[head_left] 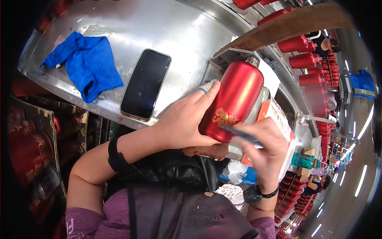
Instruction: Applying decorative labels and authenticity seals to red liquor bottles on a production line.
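My left hand [186, 116] is wrapped round a glossy red bottle [238, 93] and keeps it tilted, its clear glass neck pointing up and away. A gold ornament decorates the bottle's lower side. One fingertip of that hand wears a pale cover with a blue band. In my right hand [266, 145], blurred by motion, is a thin dark stick-like tool [246, 134]; its exact kind cannot be made out. The tool's tip is close to the gold ornament, and I cannot tell whether they touch.
On the metal worktop [187, 32] lie a blue cloth [93, 63] and a dark-screened phone [146, 84]. A curved brown board [286, 28] rises beyond the bottle. Red bottles [302, 61] line the right. Cartons holding red items [30, 149] stand at lower left. Other people are farther off.
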`<action>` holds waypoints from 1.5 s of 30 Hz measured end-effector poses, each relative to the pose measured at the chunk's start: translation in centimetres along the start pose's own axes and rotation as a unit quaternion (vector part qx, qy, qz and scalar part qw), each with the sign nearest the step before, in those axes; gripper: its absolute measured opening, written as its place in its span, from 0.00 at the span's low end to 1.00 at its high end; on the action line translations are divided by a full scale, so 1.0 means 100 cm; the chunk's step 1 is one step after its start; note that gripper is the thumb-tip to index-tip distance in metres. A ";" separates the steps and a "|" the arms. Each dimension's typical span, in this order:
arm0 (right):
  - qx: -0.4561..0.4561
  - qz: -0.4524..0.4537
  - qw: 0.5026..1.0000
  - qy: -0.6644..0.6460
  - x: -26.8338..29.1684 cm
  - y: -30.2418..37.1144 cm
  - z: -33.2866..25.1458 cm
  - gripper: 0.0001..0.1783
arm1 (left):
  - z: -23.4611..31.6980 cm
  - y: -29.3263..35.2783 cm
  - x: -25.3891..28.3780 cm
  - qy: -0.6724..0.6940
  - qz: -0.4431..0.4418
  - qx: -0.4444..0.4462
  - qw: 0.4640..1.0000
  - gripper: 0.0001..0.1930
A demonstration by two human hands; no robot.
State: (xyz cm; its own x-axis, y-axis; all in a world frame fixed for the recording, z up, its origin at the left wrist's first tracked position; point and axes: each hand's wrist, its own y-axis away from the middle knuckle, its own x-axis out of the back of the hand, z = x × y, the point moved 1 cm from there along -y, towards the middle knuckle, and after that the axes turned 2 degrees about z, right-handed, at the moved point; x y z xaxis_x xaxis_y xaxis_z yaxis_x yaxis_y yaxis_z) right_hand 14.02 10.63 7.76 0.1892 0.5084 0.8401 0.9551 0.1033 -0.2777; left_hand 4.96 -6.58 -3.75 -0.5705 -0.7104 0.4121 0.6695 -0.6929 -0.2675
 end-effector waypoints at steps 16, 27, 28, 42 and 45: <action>-0.033 0.105 0.993 -0.052 -0.029 0.080 0.001 0.19 | 0.013 -0.007 -0.010 -0.087 0.044 -0.121 0.988 0.60; -0.037 0.110 0.993 -0.016 -0.031 0.080 0.002 0.18 | -0.002 -0.003 -0.008 -0.002 -0.025 -0.003 1.000 0.67; -0.043 0.116 0.992 -0.026 -0.028 0.078 -0.002 0.17 | -0.002 -0.003 -0.007 0.001 -0.021 -0.003 1.000 0.67; -0.199 0.230 0.947 -0.100 -0.036 0.086 0.020 0.13 | -0.017 -0.003 -0.002 0.141 -0.041 -0.014 0.989 0.59; -0.234 0.232 0.936 -0.124 -0.041 0.089 0.020 0.13 | -0.016 -0.003 -0.002 0.148 -0.035 -0.016 0.988 0.54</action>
State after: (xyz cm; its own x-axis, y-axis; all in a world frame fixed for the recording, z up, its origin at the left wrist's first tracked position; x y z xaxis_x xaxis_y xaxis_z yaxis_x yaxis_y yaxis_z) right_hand 21.27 11.12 0.89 0.6047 0.5944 0.5301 0.7897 -0.5338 -0.3023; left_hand 4.11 -6.43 -5.19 -0.7317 -0.6629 0.1587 0.6114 -0.7413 -0.2769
